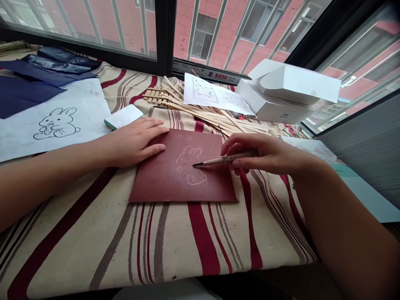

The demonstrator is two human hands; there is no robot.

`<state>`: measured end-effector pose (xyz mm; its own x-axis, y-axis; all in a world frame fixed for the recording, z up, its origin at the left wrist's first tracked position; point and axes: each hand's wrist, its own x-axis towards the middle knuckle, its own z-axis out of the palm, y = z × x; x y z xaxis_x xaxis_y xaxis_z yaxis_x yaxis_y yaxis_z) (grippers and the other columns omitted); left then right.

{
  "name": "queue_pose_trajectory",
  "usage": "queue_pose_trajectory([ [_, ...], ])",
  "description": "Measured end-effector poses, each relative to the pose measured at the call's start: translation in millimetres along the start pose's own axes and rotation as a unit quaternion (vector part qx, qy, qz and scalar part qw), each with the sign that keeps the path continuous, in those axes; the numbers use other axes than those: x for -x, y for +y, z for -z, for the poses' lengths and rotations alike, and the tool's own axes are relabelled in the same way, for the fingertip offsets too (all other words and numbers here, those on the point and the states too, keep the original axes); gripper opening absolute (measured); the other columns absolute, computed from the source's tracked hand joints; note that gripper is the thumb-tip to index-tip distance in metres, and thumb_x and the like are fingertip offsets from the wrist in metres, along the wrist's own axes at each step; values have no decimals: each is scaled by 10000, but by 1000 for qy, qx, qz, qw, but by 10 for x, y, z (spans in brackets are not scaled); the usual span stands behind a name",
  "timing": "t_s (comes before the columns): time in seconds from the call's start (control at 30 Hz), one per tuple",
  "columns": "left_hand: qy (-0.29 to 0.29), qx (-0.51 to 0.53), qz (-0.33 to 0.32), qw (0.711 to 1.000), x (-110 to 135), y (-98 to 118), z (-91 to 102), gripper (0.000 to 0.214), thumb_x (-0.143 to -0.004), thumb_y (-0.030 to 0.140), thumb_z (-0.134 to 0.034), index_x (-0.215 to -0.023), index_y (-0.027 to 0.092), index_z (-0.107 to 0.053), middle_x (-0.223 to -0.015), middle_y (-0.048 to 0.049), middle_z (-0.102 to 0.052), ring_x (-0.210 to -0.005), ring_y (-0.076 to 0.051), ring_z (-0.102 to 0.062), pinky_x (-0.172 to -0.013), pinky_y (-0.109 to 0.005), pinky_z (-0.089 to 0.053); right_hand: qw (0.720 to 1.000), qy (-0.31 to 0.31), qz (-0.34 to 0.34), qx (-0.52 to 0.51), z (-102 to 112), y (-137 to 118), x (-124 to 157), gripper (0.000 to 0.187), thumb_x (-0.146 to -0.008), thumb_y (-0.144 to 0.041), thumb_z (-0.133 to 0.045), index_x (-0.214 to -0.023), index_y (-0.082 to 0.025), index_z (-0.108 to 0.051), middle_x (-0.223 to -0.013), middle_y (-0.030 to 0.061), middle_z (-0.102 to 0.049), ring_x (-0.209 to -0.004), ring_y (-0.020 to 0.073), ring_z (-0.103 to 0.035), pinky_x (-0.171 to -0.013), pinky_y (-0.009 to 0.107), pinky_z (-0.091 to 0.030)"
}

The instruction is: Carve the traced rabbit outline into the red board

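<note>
A reddish-brown board lies flat on the striped cloth, with a rabbit outline cut or drawn in pale lines on it. My left hand rests flat on the board's upper left corner, fingers stretched out. Between the thumb and fingers of my right hand is a slim paintbrush with a pale handle and dark tip. That tip points left, at the middle of the rabbit; whether it touches the surface I cannot tell.
On the left lie a paper with a rabbit drawing and dark blue sheets. Behind the board are a white pad, thin wooden strips, a printed sheet and a white box. A barred window stands behind.
</note>
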<state>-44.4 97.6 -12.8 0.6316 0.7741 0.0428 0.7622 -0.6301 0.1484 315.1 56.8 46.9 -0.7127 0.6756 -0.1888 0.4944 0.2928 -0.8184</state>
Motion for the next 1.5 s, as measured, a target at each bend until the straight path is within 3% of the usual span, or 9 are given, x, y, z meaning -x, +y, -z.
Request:
queue_pose_trajectory([
  [0.17,-28,-37,-13,999,-181,97,98,751,-991,582,-282,-1524,125,-550,-1504,-196,-609,-1382,-354,-562,-1229,-505,-408,957,13,-59,285,-303,-189,21,193,-1031,-297,-541,-1196,-201,-569,-916,64,-717,-740,203,-641,-654,309,-435],
  [0.33,-9,-56,-34,998,-214,110,101,683,-989,556,-300,-1444,146,-601,-1396,-189,-660,-1287,-338,-610,-1157,-472,-464,924,-32,-41,378,-594,-322,32,362,-998,-501,-678,-1164,-215,-530,-1051,96,-777,-816,262,-689,-637,311,-360],
  [0.6,51,-38,44,997,-148,91,156,654,-982,531,-273,-1328,135,-661,-1270,-184,-729,-1199,-359,-679,-1063,-492,-523,850,21,79,520,-403,-99,16,114,-1031,-336,-577,-1030,-223,-593,-840,44,-771,-631,201,-631,-577,304,-201],
  [0.9,40,-70,127,989,-54,147,219,455,-953,455,-334,-1177,196,-635,-1128,-169,-756,-1067,-389,-740,-870,-522,-577,859,140,-123,478,-166,184,-234,248,-991,-436,-587,-964,-208,-678,-809,110,-748,-684,241,-587,-602,317,-228],
  [1.07,-110,91,236,961,-66,168,323,491,-962,556,-403,-1314,232,-512,-716,-57,-742,-584,-301,-709,-573,-426,-549,894,126,-152,403,-60,125,-357,152,-919,-290,-577,-883,-199,-694,-763,71,-710,-673,206,-573,-611,309,-327],
  [1.13,-73,61,224,970,-109,140,303,576,-965,550,-374,-1406,193,-476,-847,-105,-779,-719,-340,-753,-671,-467,-586,905,128,-158,372,-33,111,-387,160,-901,-277,-558,-814,-195,-665,-713,50,-669,-637,189,-563,-610,308,-357],
  [1.23,68,-12,108,992,-218,68,206,683,-955,521,-344,-1494,127,-485,-1511,-222,-617,-1354,-405,-633,-1134,-563,-507,916,135,-158,343,-18,110,-410,175,-888,-293,-544,-773,-193,-631,-677,37,-620,-619,182,-542,-611,312,-363],
  [1.33,37,31,8,999,-318,4,111,790,-972,565,-344,-1606,98,-403,-1717,-191,-414,-1607,-349,-371,-1333,-523,-298,923,131,-145,331,-20,110,-411,160,-865,-315,-568,-776,-192,-618,-707,43,-622,-657,189,-540,-641,314,-368],
  [1.5,-4,39,1,999,-334,-13,67,796,-994,590,-352,-1610,91,-422,-1668,-197,-474,-1558,-330,-422,-1324,-494,-310,940,112,-124,299,12,75,-407,229,-898,-389,-575,-884,-180,-668,-837,71,-689,-768,219,-600,-705,325,-407],
])
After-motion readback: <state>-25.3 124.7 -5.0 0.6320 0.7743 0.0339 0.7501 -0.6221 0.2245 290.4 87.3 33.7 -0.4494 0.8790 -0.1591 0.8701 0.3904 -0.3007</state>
